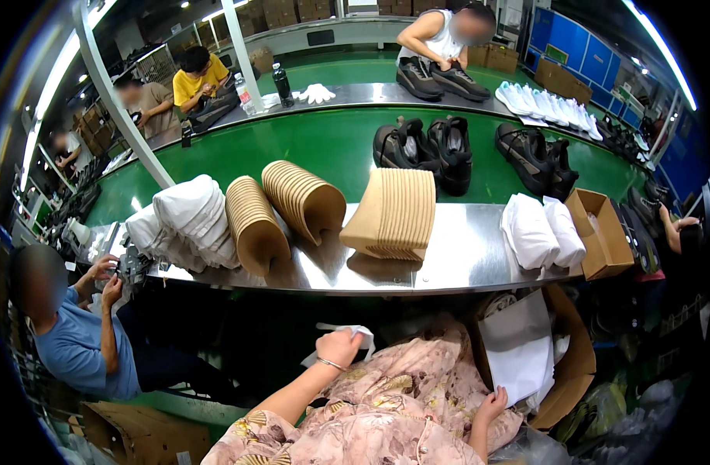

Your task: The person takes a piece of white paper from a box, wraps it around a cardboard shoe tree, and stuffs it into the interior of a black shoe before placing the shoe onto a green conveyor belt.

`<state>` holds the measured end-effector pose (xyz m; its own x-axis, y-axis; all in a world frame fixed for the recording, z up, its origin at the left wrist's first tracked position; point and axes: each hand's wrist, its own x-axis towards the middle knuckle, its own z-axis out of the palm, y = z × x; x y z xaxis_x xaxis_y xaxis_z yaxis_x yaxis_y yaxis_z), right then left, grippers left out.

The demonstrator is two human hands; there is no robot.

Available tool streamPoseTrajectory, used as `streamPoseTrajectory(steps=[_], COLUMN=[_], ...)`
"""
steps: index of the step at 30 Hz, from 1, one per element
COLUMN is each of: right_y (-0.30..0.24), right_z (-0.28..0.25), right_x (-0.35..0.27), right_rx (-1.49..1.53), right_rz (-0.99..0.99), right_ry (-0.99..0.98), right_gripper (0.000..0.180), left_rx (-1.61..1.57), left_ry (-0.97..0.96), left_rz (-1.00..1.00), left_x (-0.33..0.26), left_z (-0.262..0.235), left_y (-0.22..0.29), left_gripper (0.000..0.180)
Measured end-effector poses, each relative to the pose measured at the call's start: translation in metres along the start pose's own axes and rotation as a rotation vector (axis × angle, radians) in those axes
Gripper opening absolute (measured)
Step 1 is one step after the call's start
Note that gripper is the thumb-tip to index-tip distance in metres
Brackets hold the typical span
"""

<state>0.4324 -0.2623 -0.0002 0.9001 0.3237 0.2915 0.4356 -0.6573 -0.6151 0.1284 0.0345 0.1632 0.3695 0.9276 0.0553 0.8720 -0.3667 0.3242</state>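
My left hand (339, 348), with a bracelet at its wrist, is closed on a crumpled piece of white paper (364, 335) above my lap. Low on the right, my right hand (490, 406) pinches the bottom corner of a flat white paper sheet (516, 345). That sheet leans over an open cardboard carton (578, 387) beside my lap, with more white paper in it. Ahead of me on the metal bench (467, 248) stand three nested stacks of curved brown cardboard inserts (390, 213). White paper bundles (190, 217) are piled to their left, and white paper packets (527, 231) lie to their right.
Behind the bench runs a green conveyor belt (293, 139) carrying black shoes (424, 151). A small brown box (600, 236) stands at the bench's right end. A co-worker in blue (84, 341) sits close on my left; others work across the belt.
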Motion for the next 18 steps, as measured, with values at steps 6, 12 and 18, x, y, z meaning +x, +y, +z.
streamPoseTrajectory(steps=[6, 12, 18], right_y=[-0.132, -0.245, -0.259], right_z=[-0.029, -0.049, -0.024], right_x=[0.032, 0.003, 0.019], right_rx=[0.577, 1.029, 1.613], right_rz=[0.059, 0.241, 0.589], right_ry=[-0.354, -1.377, -1.432], right_gripper=[0.019, 0.035, 0.056], left_rx=[-0.095, -0.224, -0.236], left_ry=[0.138, 0.22, 0.244], left_rz=[0.185, 0.409, 0.58], left_x=[0.013, 0.009, 0.004], left_z=[-0.024, -0.036, -0.05], left_y=[0.044, 0.089, 0.109], left_gripper=[0.035, 0.025, 0.021])
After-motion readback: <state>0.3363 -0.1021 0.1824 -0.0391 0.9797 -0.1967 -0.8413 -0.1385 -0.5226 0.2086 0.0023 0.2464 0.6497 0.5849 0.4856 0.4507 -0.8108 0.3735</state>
